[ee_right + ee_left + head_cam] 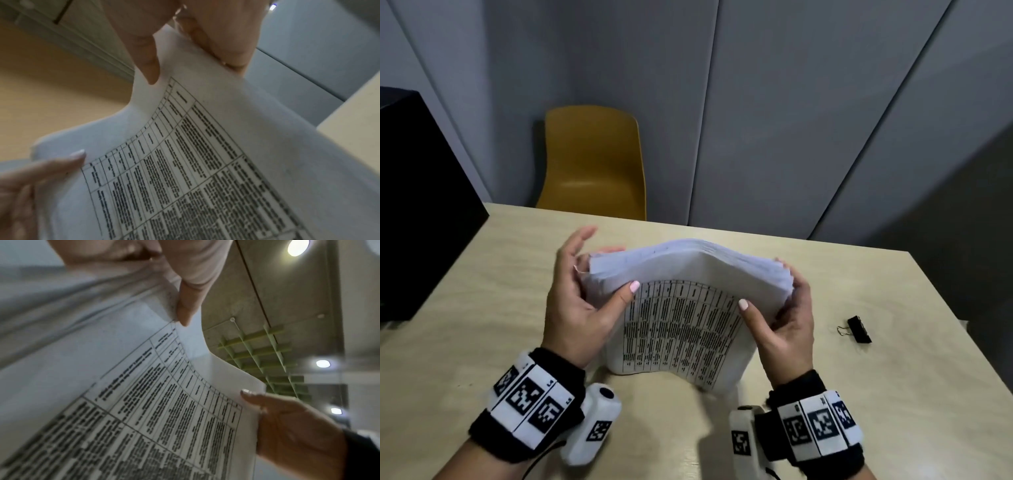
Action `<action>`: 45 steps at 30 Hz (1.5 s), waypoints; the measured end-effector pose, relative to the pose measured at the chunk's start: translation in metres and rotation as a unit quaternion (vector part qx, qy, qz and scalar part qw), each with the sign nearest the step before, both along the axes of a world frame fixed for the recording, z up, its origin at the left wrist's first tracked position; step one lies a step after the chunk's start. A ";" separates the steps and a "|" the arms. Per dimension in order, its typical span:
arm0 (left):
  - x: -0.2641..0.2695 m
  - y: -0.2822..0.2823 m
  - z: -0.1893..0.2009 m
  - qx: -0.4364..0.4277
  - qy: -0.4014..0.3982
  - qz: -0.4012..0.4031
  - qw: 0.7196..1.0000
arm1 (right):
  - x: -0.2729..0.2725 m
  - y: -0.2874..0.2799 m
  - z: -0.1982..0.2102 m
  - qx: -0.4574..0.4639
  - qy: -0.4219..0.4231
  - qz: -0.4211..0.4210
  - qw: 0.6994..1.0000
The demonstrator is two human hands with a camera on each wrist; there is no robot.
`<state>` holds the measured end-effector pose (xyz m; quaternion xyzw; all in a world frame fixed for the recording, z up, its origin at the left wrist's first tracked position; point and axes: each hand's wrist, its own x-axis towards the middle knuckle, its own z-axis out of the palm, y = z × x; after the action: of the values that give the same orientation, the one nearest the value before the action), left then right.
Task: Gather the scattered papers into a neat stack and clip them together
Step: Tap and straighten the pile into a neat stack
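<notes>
A thick stack of papers (681,308) stands on its lower edge on the table, bowed toward me, with a printed table on its front sheet (164,410) (195,162). My left hand (604,275) grips the stack's upper left corner, thumb in front, fingers behind, index finger raised. My right hand (767,287) grips the upper right corner the same way, thumb on the front sheet. The sheets' top edges are fanned and uneven. A black binder clip (858,329) lies on the table to the right of my right hand, untouched.
The light wooden table (876,394) ends at its far edge behind the papers. A yellow chair (592,164) stands beyond that edge. A large black object (421,205) sits at the table's left end. Grey wall panels fill the background.
</notes>
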<state>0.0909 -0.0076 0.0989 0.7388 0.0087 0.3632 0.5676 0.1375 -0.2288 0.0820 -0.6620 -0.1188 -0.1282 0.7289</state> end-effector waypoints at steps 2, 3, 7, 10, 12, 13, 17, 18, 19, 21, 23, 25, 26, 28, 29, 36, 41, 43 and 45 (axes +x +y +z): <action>-0.001 0.004 0.000 0.078 -0.031 0.036 0.996 | -0.005 0.002 0.004 -0.021 -0.041 -0.012 0.999; -0.002 0.005 0.001 0.127 -0.046 0.054 0.989 | -0.006 0.003 0.007 -0.050 -0.081 -0.023 0.995; -0.003 0.007 0.005 0.220 -0.060 0.089 0.970 | -0.004 0.007 0.012 -0.198 -0.202 -0.067 0.957; -0.005 0.016 -0.001 0.183 -0.032 0.090 0.979 | -0.002 0.006 0.012 -0.196 -0.187 -0.068 0.960; -0.006 0.022 -0.008 0.166 -0.029 0.074 0.983 | -0.003 0.005 0.011 -0.196 -0.185 -0.059 0.961; -0.006 0.022 -0.010 0.151 -0.032 0.062 0.986 | -0.003 0.005 0.011 -0.197 -0.184 -0.055 0.961; -0.005 0.017 -0.010 0.122 -0.023 0.044 0.991 | -0.004 0.006 0.011 -0.204 -0.183 -0.056 0.960; -0.006 0.017 -0.008 0.149 -0.020 0.057 0.987 | -0.004 0.006 0.011 -0.202 -0.181 -0.058 0.961; -0.007 0.016 -0.006 0.180 -0.020 0.070 0.981 | -0.004 0.005 0.012 -0.197 -0.178 -0.060 0.962; -0.009 0.016 0.000 0.230 -0.034 0.081 0.969 | -0.004 0.004 0.014 -0.191 -0.177 -0.063 0.964; -0.008 0.014 0.004 0.233 -0.038 0.081 0.968 | -0.004 0.005 0.016 -0.197 -0.182 -0.065 0.961; -0.007 0.017 0.004 0.203 -0.034 0.079 0.975 | -0.004 0.004 0.015 -0.196 -0.182 -0.062 0.962; -0.008 0.019 0.003 0.193 -0.030 0.082 0.977 | -0.004 0.003 0.015 -0.194 -0.181 -0.061 0.962; -0.008 0.025 0.000 0.187 -0.022 0.088 0.978 | -0.004 0.002 0.013 -0.190 -0.178 -0.058 0.964; -0.007 0.028 -0.003 0.182 -0.020 0.081 0.980 | -0.003 0.001 0.013 -0.187 -0.178 -0.055 0.964; -0.007 0.032 -0.007 0.169 0.004 0.033 0.985 | -0.002 0.001 0.013 -0.147 -0.170 -0.037 0.974; -0.005 0.040 -0.011 0.026 0.035 -0.044 0.998 | 0.003 -0.007 0.015 -0.043 -0.079 0.044 0.995; -0.002 0.048 -0.013 -0.012 0.076 -0.082 0.994 | 0.005 -0.015 0.015 -0.005 -0.035 0.103 0.994; 0.001 0.056 -0.015 -0.006 0.112 -0.125 0.986 | 0.006 -0.021 0.016 0.024 0.003 0.146 0.989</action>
<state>0.0923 0.0485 0.0838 0.7665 -0.0177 0.2046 0.6086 0.1438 -0.2497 0.0984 -0.6198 -0.2092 -0.0212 0.7561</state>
